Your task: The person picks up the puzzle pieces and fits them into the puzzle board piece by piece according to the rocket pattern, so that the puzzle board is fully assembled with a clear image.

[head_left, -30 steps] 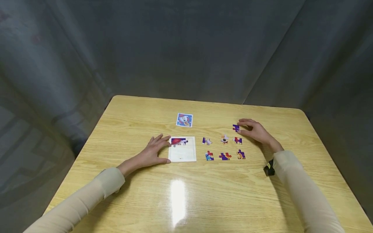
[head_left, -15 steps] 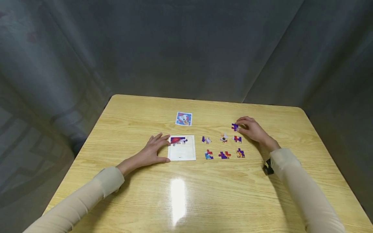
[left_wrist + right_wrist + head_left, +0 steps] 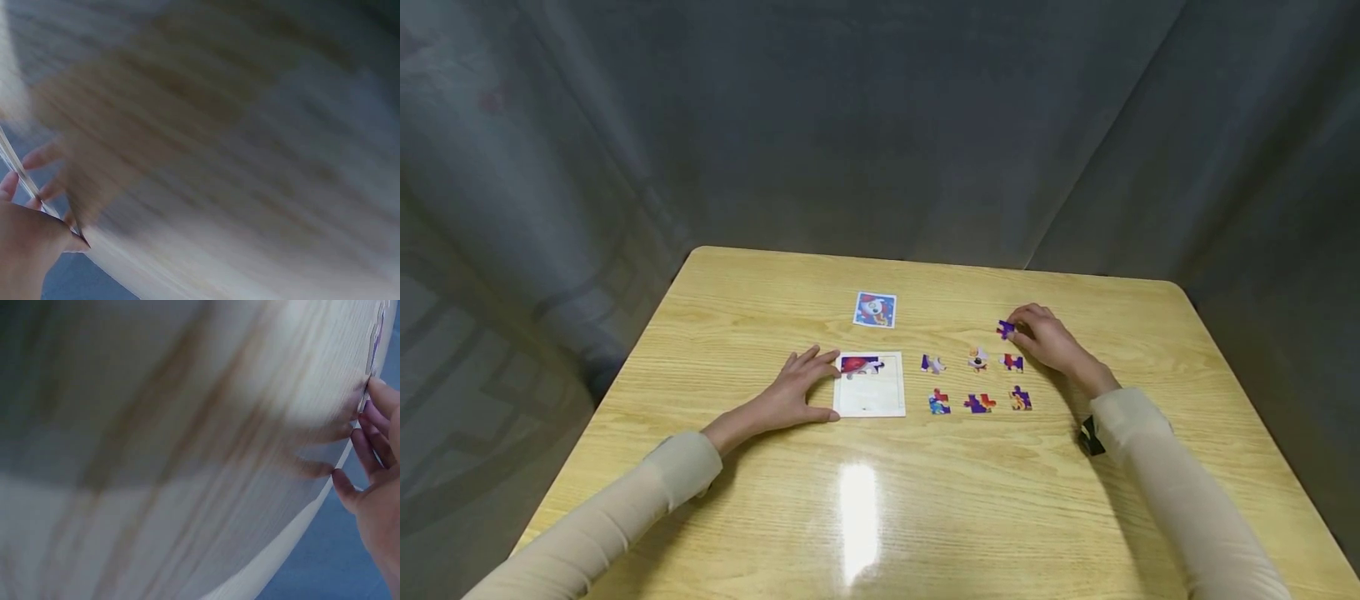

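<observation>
At the left edge of a white square puzzle tray, my left hand rests with thumb and fingers spread along that side. Joined puzzle pieces in red, white and purple fill the tray's upper left part. My right hand pinches a purple puzzle piece between thumb and fingers, low at the table. The left wrist view has the left hand by the tray's thin edge. In the right wrist view the right hand touches the table with its fingertips; the piece there is mostly hidden.
Several loose puzzle pieces lie in two rows right of the tray, among them a white-and-purple piece and a purple-and-orange one. A small picture card lies beyond the tray. Dark curtains stand behind the wooden table.
The purple piece has turned and shifted slightly left in my right hand, whose fingers have drawn closer around it. My left hand and the tray keep their place.
</observation>
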Tool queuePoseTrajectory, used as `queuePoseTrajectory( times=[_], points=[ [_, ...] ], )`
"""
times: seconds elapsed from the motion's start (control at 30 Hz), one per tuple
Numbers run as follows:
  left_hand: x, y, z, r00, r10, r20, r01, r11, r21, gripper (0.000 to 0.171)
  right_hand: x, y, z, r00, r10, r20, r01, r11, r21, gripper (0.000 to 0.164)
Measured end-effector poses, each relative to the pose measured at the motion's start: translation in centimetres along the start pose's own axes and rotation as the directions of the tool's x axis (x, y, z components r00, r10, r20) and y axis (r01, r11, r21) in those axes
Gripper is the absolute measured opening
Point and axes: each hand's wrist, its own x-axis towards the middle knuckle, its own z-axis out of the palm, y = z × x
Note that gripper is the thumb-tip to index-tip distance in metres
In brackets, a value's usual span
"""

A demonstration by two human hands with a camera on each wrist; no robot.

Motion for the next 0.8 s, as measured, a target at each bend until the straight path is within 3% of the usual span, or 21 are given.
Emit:
queuePoseTrajectory(
  times=[0.17, 0.4, 0.67, 0.8],
  points=[
    [0.0, -0.1, 0.1, 1.000, 0.007, 0.003, -0.007, 1.000, 0.004, 0.061, -0.2, 0.2, 0.0, 0.998, 0.058, 0.026, -0.059, 0.996, 0.070, 0.032],
    [0.0, -0.1, -0.1, 1.000, 0.007, -0.002, -0.007, 1.000, 0.005, 0.062, -0.2, 0.8, -0.2, 0.997, 0.066, 0.030, -0.069, 0.986, 0.155, 0.033],
    [0.1, 0.0, -0.2, 1.000, 0.012, -0.005, -0.012, 1.000, 0.012, 0.062, 0.4, 0.1, 0.0, 1.000, -0.024, -0.002, 0.024, 0.998, -0.065, 0.026],
    [0.1, 0.0, -0.1, 1.000, 0.009, -0.001, -0.009, 1.000, 0.008, 0.061, 0.3, -0.2, 0.0, 1.000, -0.019, 0.006, 0.020, 0.997, -0.079, 0.026]
  ],
)
